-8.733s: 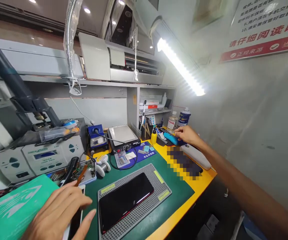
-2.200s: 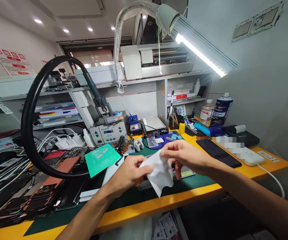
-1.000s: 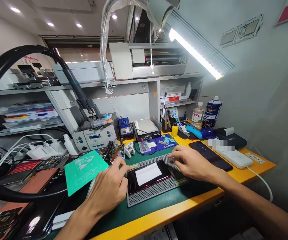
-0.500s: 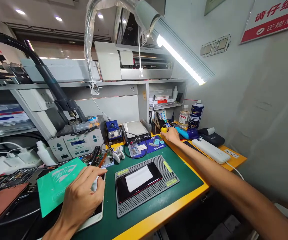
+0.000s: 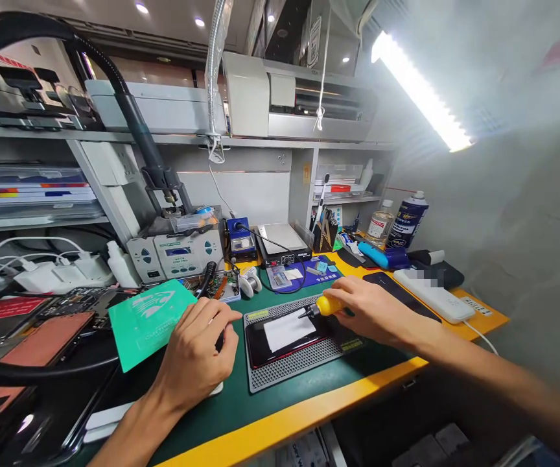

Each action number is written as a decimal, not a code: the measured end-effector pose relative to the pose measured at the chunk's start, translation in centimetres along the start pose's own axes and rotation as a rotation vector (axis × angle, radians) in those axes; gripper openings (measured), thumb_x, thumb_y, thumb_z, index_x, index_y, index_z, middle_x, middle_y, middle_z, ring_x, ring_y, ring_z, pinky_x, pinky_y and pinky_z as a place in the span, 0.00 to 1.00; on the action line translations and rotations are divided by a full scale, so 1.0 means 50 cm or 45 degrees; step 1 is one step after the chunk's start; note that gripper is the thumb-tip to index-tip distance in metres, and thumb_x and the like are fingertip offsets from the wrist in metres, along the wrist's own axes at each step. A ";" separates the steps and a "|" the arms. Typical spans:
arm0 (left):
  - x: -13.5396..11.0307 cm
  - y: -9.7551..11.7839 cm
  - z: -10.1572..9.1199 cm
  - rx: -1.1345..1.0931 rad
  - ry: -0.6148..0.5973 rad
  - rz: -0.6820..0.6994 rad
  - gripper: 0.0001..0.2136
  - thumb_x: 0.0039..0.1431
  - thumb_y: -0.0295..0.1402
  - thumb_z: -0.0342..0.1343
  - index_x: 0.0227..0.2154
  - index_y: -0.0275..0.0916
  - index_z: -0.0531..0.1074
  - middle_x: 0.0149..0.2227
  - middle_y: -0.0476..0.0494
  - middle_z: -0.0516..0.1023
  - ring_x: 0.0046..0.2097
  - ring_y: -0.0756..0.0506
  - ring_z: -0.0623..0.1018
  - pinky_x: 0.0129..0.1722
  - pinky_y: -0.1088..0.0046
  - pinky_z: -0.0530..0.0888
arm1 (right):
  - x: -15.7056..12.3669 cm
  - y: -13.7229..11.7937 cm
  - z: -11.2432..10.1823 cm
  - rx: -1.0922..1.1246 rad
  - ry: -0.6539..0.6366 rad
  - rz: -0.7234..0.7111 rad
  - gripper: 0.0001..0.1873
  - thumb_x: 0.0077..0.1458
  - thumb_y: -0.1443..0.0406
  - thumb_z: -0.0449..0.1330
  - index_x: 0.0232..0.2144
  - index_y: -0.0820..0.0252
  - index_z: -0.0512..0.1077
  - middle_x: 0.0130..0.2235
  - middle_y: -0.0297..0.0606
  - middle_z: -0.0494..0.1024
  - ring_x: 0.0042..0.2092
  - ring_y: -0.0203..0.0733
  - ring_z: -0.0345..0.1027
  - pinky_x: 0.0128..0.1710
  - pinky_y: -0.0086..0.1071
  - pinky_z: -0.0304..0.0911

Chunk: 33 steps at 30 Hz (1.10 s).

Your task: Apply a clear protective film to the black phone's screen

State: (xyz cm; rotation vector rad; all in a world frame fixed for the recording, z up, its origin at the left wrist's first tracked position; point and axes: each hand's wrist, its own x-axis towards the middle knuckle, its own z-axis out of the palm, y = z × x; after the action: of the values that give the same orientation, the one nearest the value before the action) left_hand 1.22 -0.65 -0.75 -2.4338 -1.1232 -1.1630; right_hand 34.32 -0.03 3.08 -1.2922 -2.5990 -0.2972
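My right hand [image 5: 360, 305] is closed around a small yellow squeeze bottle [image 5: 327, 305]. Its black nozzle points left and down over a white paper piece [image 5: 287, 329]. That paper lies on the dark screen of a phone [image 5: 255, 344] with a red edge. Under the phone is a grey perforated pad [image 5: 280, 376]. My left hand [image 5: 197, 344] rests left of the pad, thumb and forefinger apart, with no grasped object visible. Beneath it a white-edged device [image 5: 216, 389] is mostly covered. A green sheet [image 5: 151, 321] lies beside its fingers.
Behind the pad stand a soldering station [image 5: 241, 240], a hot-air unit [image 5: 177, 256] and a solder spool [image 5: 249, 283]. To the right are a white power bank [image 5: 430, 298], a dark phone [image 5: 396, 295] and a spray can [image 5: 408, 220]. A lit lamp [image 5: 420, 91] hangs above.
My right hand has brought the yellow bottle from the back of the desk to above the paper on the phone. My left hand stays beside the pad. The view has shifted.
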 end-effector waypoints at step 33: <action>-0.005 0.013 -0.003 -0.034 -0.025 0.083 0.09 0.60 0.18 0.52 0.39 0.37 0.72 0.36 0.43 0.74 0.40 0.42 0.70 0.40 0.61 0.66 | -0.024 0.014 0.017 0.046 0.040 0.121 0.15 0.57 0.75 0.61 0.47 0.62 0.74 0.48 0.47 0.76 0.48 0.52 0.71 0.47 0.46 0.70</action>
State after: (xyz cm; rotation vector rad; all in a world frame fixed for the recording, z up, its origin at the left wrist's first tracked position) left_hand 1.50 -1.29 -0.78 -2.4876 -1.0322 -1.1444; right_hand 35.49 -0.31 2.00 -1.3825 -2.4959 -0.2510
